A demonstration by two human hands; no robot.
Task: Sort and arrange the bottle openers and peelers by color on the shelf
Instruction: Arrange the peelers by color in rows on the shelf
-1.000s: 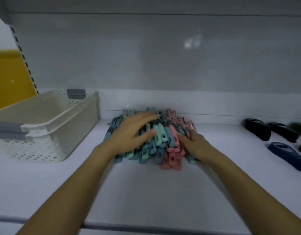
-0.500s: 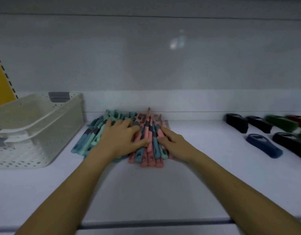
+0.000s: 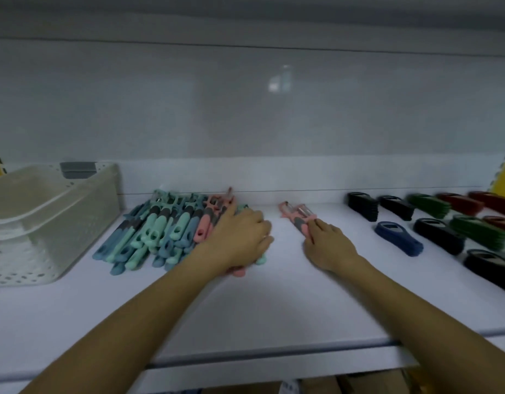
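My right grip (image 3: 328,245) pinches the grey-and-pink handles of a small bunch of pink peelers (image 3: 298,216). My fingertips (image 3: 316,223) are closed on the near end, and the blades point away from me toward the back of the shelf (image 3: 245,308). The bunch lies on the white shelf board, on its own, well apart from everything else.

My left grip (image 3: 240,237) lies palm down on the right edge of the big pile of peelers (image 3: 160,231), with its fingers bent over the far side of a few pink ones. One pink handle end (image 3: 238,271) sticks out toward me from under the palm. I cannot tell whether this grip clasps them or only presses on them.

The pile spreads leftward from that grip. A pink peeler or two sit just beside my knuckles, then mint and teal-blue ones lie in overlapping layers, handles toward me and blades toward the back wall. Its left edge sits near a white perforated basket (image 3: 83,223) with a grey handle.

To the right of my right grip are the bottle openers. A single blue opener (image 3: 399,237) lies nearest. Behind and beyond it, black openers (image 3: 362,207), green openers (image 3: 429,206) and red openers (image 3: 458,201) stand in rows. They are blurred toward the edge of the view.
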